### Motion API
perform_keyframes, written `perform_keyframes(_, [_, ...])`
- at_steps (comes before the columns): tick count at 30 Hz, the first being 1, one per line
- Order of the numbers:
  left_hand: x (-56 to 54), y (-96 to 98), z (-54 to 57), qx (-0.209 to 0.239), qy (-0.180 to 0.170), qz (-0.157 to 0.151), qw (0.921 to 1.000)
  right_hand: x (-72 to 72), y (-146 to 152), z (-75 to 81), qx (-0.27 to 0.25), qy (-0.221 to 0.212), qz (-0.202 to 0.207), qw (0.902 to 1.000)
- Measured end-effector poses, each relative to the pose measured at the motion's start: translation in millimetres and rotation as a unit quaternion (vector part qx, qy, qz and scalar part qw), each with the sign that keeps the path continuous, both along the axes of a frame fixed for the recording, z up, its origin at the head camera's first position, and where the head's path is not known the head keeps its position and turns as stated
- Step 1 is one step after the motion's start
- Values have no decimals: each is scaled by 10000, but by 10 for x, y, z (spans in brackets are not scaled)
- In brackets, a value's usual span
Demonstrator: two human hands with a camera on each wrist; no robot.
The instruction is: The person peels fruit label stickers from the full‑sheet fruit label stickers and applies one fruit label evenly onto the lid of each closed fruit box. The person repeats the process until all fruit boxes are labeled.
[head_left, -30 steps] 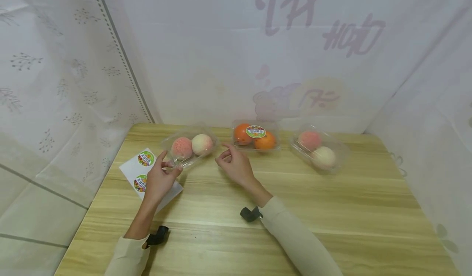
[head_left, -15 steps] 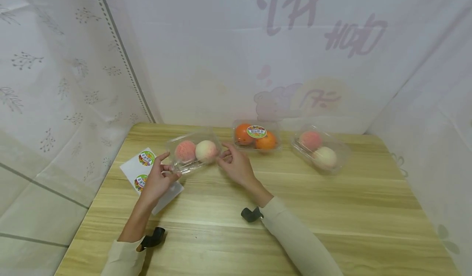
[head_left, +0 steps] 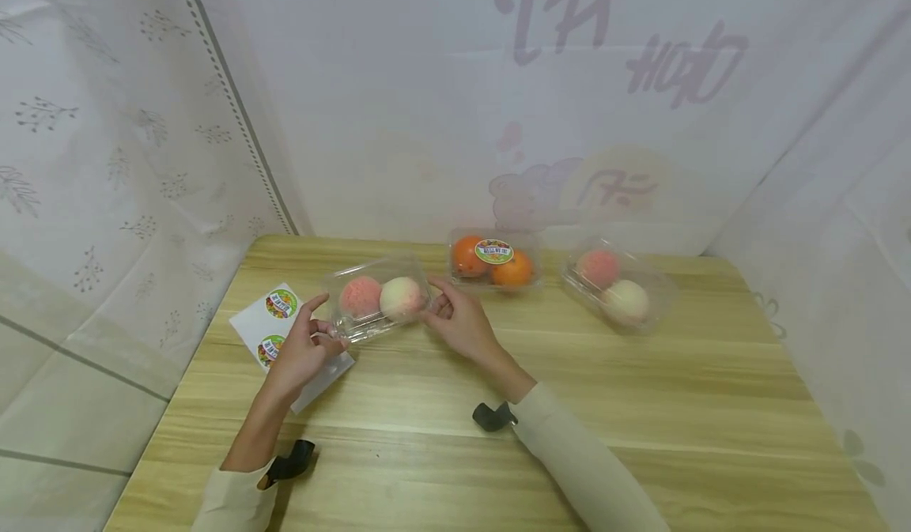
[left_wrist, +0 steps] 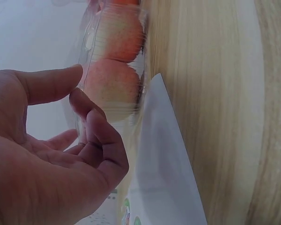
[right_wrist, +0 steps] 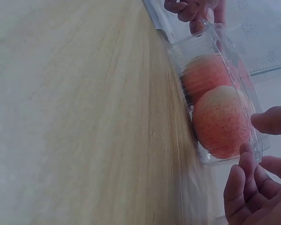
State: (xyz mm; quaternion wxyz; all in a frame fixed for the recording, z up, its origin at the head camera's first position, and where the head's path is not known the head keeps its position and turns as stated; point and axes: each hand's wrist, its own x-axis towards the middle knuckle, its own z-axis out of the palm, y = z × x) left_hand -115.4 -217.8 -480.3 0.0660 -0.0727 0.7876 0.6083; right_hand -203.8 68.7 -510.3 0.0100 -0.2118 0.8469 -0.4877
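Both hands hold a clear plastic clamshell box (head_left: 373, 328) at the back left of the table. Inside lie two peaches, one pinkish (head_left: 360, 297) and one paler (head_left: 402, 298). My left hand (head_left: 302, 354) pinches the box's near left corner between thumb and fingers. At its right end, my right hand (head_left: 463, 326) grips the side, thumb near the lid edge and fingers around the lower wall, as the right wrist view shows around the nearer peach (right_wrist: 222, 122). The lid looks closed, and I see no sticker on it.
A white sheet of round fruit stickers (head_left: 249, 317) lies beneath and beside the left hand. Behind the right hand stands a clear box of two oranges (head_left: 512, 268) with a sticker (head_left: 494, 251) on its lid. Another box with two peaches (head_left: 626, 303) stands to the right. Curtains surround the table (head_left: 569, 437).
The peach box has shifted slightly right and nearer, its left corner held by the left hand. The right hand, apart from it a second ago, now grips its right end.
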Motion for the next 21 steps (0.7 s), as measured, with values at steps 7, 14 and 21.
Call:
perform_keyframes(7, [43, 21, -1, -153, 58, -187, 9997, 44, 70, 8, -93, -51, 211, 9997])
perform_keyframes(14, [114, 67, 22, -286, 59, -301, 9991, 140, 165, 25, -130, -340, 353, 9987])
perform_keyframes(21, [198, 112, 24, -450, 108, -385, 9982, 246, 253, 42, -79, -521, 388, 9979])
